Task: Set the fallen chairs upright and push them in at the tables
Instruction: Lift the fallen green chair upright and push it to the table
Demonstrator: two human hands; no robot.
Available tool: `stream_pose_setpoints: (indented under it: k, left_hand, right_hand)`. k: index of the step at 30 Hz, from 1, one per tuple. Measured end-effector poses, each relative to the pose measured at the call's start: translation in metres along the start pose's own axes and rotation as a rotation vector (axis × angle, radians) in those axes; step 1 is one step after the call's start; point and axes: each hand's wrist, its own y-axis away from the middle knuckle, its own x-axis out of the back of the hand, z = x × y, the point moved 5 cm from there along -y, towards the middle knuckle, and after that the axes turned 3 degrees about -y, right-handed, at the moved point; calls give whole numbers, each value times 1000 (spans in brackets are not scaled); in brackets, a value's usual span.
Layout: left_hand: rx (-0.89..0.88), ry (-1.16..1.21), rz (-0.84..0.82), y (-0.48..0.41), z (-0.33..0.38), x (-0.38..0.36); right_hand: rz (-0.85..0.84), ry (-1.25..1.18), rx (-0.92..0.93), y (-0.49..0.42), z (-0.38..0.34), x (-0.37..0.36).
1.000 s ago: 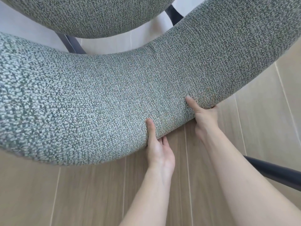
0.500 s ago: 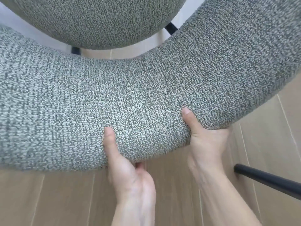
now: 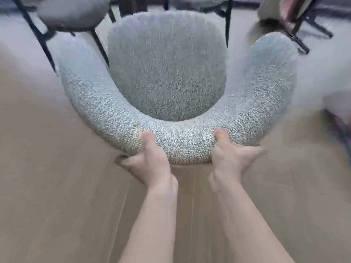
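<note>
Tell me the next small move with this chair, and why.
Probably push it forward. The left hand and right hand both grip the backrest, the seat faces up so it looks upright, and more chairs stand just ahead.

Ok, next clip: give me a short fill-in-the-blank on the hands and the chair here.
1. The left hand and the right hand each have a grip on the curved, padded ____.
2. The round seat faces ____, towards the camera.
3. The neighbouring chair has legs coloured ____.
Missing words: backrest; up; black.
</note>
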Motion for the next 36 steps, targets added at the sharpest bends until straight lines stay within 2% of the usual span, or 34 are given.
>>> stream_pose_setpoints:
  k: [3,7,18,25,31,34,36]
  left_hand:
    - [-17,32,64,-17,43,-40]
    - [-16,-6,101,-44,78,-97]
    - [37,-132,140,-103,161,-216]
    - [45,-146,158,-130,187,-268]
    - [3,-101,187,-135,187,-285]
    - [-63,-147,227,-130,196,-285]
    - [-191,-214,205,-125,210,-285]
  right_hand:
    - [147,140,111,-27,-46,-55]
    - [188,153,55,-53,-66,-111]
    - [102,192,-12,-111,-126,-243]
    - [97,228,-27,-137,-144,-300]
    - [154,305,-16,-149,-142,-313]
    - [156,461,-7,-151,-145,-314]
    - [127,689,80,-150,-155,-313]
